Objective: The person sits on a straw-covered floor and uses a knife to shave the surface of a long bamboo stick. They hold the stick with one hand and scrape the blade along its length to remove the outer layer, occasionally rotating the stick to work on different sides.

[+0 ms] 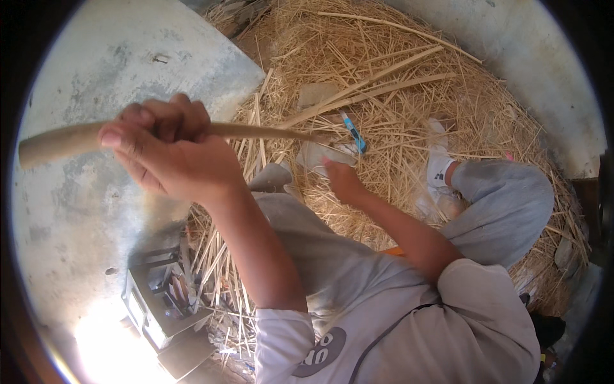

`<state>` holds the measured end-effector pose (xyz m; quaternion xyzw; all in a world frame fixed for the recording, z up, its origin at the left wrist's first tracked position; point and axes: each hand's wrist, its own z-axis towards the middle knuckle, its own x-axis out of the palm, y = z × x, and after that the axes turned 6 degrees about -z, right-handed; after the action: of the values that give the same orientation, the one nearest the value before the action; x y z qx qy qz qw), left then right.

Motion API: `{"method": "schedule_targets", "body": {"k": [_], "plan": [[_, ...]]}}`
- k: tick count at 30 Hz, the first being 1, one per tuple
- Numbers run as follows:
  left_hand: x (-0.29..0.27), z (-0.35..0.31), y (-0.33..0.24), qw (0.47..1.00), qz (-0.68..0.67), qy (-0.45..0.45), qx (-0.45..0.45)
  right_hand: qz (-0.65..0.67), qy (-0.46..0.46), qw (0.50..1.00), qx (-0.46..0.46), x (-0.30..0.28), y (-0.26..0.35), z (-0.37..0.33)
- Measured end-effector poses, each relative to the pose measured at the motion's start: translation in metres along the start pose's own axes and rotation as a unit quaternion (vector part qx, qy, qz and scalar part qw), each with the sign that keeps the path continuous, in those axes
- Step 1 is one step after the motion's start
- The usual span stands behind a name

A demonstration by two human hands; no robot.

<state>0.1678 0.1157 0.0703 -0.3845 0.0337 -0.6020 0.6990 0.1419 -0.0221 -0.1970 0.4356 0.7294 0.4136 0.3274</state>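
My left hand (169, 144) is raised at the left, its fingers wrapped round a long pale bamboo strip (64, 142). Broad at its left end, the strip narrows to the right and reaches toward a flat grey stone (311, 154) on the floor. Beside that stone is my right hand (345, 182), lower and closer to the floor, with fingers closed. What its fingertips pinch, if anything, is too small to make out. A blue utility knife (354, 132) lies on the shavings just beyond the right hand.
Straw-like shavings (409, 96) cover the floor, with several longer strips (384, 70) across them. A second flat stone (316, 94) lies further off. Pale walls (147, 57) stand left and right. An open box with small items (157, 301) sits lower left. My bent legs (505, 205) frame the work area.
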Motion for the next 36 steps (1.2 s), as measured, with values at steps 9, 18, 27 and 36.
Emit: {"method": "schedule_targets", "body": {"k": [9, 18, 27, 36], "plan": [[-0.030, 0.013, -0.004, 0.984, 0.116, -0.119, 0.056, -0.069, 0.016, 0.984, -0.162, 0.023, -0.007, 0.013], [-0.036, 0.023, -0.001, 0.976, 0.165, -0.137, 0.039, -0.174, -0.022, 0.979, 0.105, 0.021, -0.123, 0.079], [-0.049, 0.028, -0.004, 0.978, 0.135, -0.156, 0.021, -0.238, 0.005, 0.968, 0.081, -0.024, -0.142, 0.090], [-0.051, 0.027, -0.006, 0.965, 0.164, -0.203, 0.034, -0.228, 0.052, 0.962, 0.139, -0.047, -0.114, 0.097]]}}
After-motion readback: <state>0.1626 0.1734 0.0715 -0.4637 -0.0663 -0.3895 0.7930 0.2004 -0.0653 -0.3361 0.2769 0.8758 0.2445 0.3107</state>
